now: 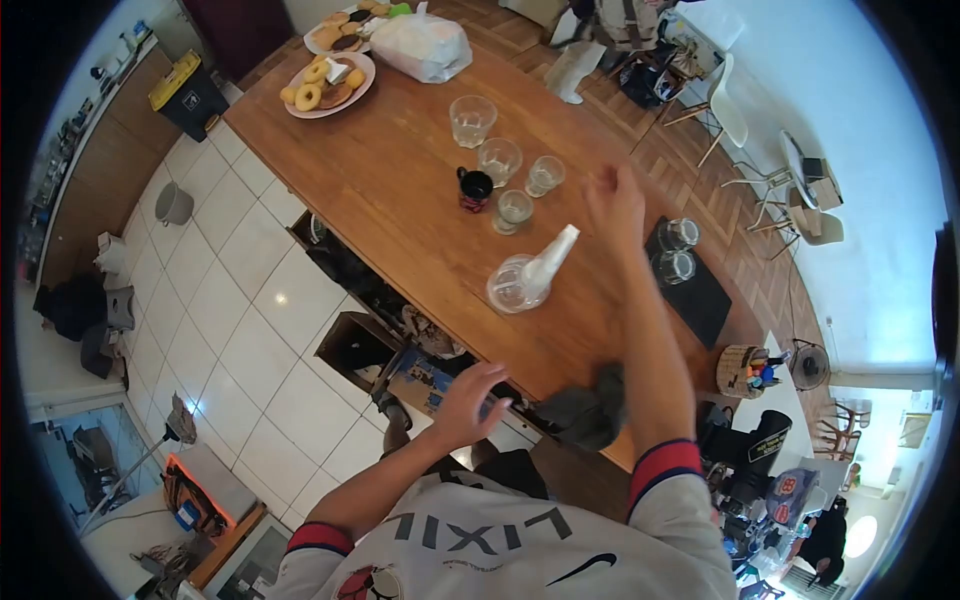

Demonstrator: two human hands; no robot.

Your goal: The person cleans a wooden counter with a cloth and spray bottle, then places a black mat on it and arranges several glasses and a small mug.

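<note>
My right hand [615,205] is raised over the right part of the wooden table, beside the glasses; its fingers are blurred. Nearer me, my left hand [470,405] hangs off the table's front edge, fingers apart and holding nothing. Between them on the table lies a clear glass vessel [515,284] with a white paper-like piece [550,257] sticking out of it. Behind it stand several clear glasses, among them a small one [545,176] and another [513,212], next to a black cup [474,188]. A dark grey cloth [585,412] lies at the table's near edge.
Two upturned glasses [677,266] stand on a black mat [700,303] at the right. Plates of doughnuts [328,85] and a white plastic bag [425,45] are at the far end. A pen basket [742,371] sits at the right corner. Open drawers [355,350] jut out below. A person crouches far left.
</note>
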